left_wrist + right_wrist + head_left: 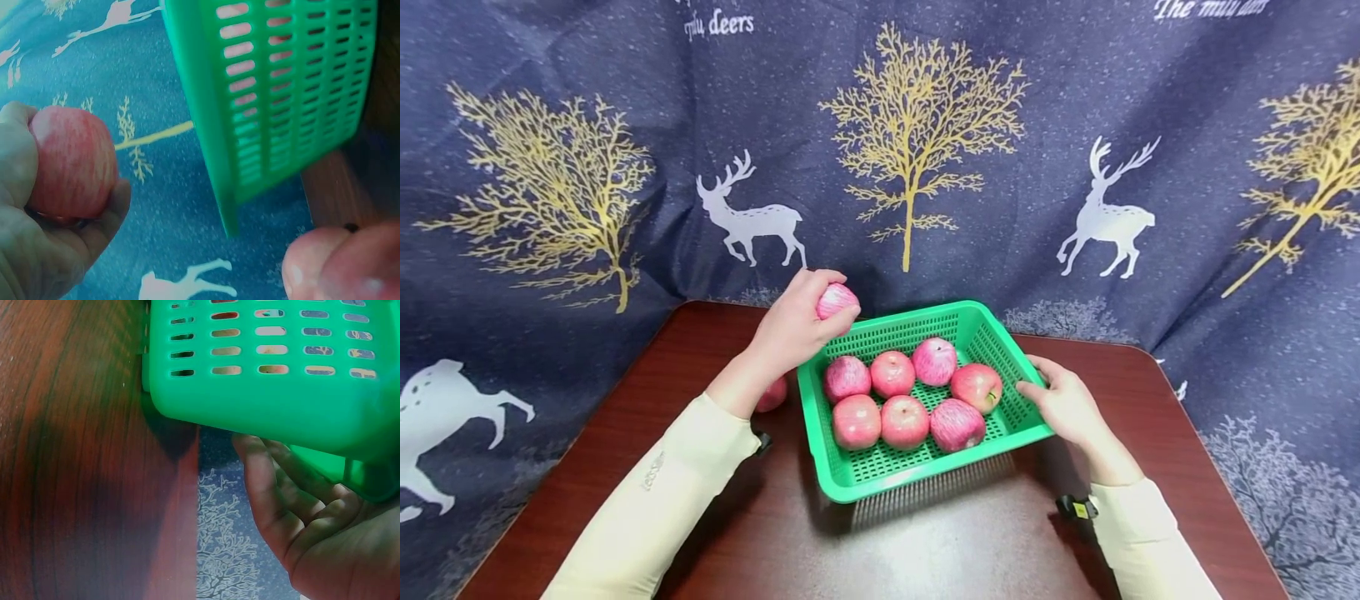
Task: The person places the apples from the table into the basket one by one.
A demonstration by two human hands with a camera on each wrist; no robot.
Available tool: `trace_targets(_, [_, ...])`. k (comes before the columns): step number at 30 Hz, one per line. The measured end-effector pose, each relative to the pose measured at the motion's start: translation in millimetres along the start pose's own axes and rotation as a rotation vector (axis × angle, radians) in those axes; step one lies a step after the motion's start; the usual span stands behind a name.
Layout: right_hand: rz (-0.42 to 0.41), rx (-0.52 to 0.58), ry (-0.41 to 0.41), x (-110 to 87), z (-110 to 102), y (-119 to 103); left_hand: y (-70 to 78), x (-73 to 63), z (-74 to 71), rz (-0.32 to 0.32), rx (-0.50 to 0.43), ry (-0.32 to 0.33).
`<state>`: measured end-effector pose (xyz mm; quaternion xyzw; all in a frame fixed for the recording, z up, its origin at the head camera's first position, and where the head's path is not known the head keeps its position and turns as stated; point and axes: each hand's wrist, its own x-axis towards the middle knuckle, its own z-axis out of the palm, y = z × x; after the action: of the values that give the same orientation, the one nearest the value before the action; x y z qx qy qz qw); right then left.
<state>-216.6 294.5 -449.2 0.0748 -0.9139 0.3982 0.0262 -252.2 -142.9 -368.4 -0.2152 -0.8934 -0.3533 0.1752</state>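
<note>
My left hand (792, 327) holds a red-pink apple (837, 302) above the back left corner of a green plastic basket (917, 473). In the left wrist view the fingers curl round that apple (75, 164), apart from the basket's slotted side (212, 137). Several apples (904, 422) lie inside the basket. At its right end, my right hand (1067, 404) grips the rim, thumb on the inner side. The right wrist view has the fingers (262, 481) under the green rim. Another apple (771, 395) lies on the table, partly hidden behind my left wrist.
The basket stands on a dark red-brown wooden table (955, 533). Behind the table hangs a dark blue cloth (865, 183) printed with deer and golden trees. Apples (319, 256) show at the lower right of the left wrist view.
</note>
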Motion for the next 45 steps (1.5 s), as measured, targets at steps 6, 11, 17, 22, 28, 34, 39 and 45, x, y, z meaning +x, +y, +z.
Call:
trace_targets(6, [0.011,0.0,-0.004,-0.9,-0.6,1.8,17.1,6.9,10.0,0.024,0.001,-0.033])
trace_targets(11, [0.013,-0.001,-0.006,-1.2,-0.2,2.1,28.3,13.2,17.4,0.036,0.019,-0.062])
trace_targets(17, [0.009,-0.002,-0.002,-0.8,-0.5,1.3,42.1,21.6,25.9,0.044,0.041,-0.099])
trace_targets(22, [0.018,0.005,-0.005,-1.2,-0.9,1.5,50.4,26.9,34.9,0.062,0.055,-0.117])
trace_targets(28, [0.015,-0.009,-0.004,-2.0,-3.5,1.6,59.9,31.3,40.7,0.085,0.056,-0.142])
trace_targets(34, [0.013,-0.006,-0.006,-2.3,-3.8,2.5,66.7,34.3,46.4,0.087,0.088,-0.188])
trace_targets(39, [0.013,-0.009,-0.006,-1.6,-2.5,1.5,69.7,37.9,51.7,0.097,0.104,-0.214])
trace_targets(45, [0.003,-0.009,-0.002,0.0,-1.5,0.5,71.5,42.9,58.2,0.141,0.125,-0.264])
